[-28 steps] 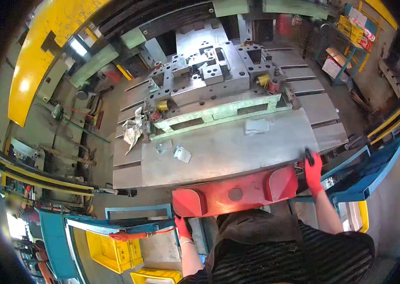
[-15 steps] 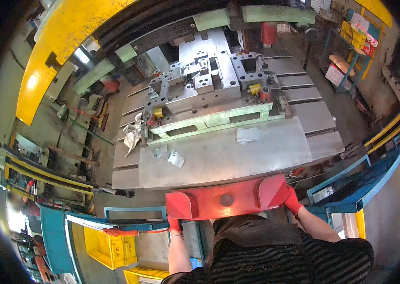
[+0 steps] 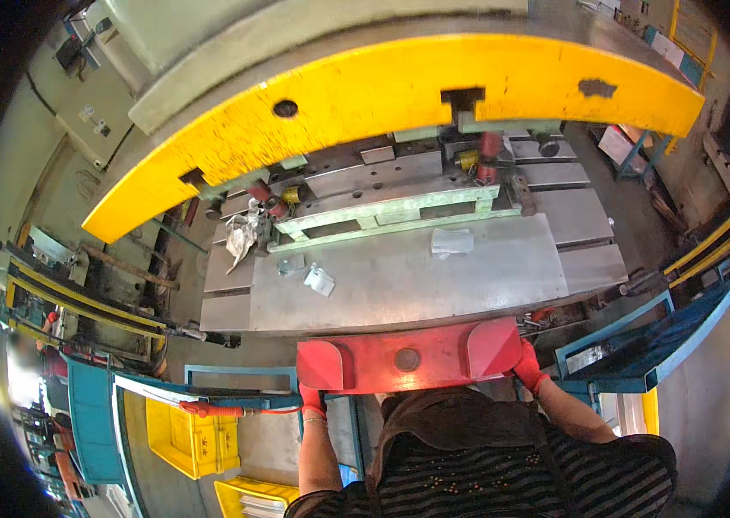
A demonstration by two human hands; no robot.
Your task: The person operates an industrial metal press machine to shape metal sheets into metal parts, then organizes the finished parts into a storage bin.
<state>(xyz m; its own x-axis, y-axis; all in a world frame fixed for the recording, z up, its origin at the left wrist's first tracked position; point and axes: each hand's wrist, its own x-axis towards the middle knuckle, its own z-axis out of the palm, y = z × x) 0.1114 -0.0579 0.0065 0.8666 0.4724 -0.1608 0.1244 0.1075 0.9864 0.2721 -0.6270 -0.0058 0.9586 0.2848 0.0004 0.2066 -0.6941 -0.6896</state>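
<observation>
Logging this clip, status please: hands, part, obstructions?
Left hand and right hand grip the red panel by its ends. Panel at press table edge. Rag on table.

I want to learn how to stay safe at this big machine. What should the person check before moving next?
1. Left hand touching the red console: ok.
2. Right hand on the console's other end: ok.
3. Both hands away from the grey press table: ok.
4. Table free of loose bits: not ok, a white rag and a small white piece lie there.
5. Yellow press head stopped: cannot tell.
</observation>
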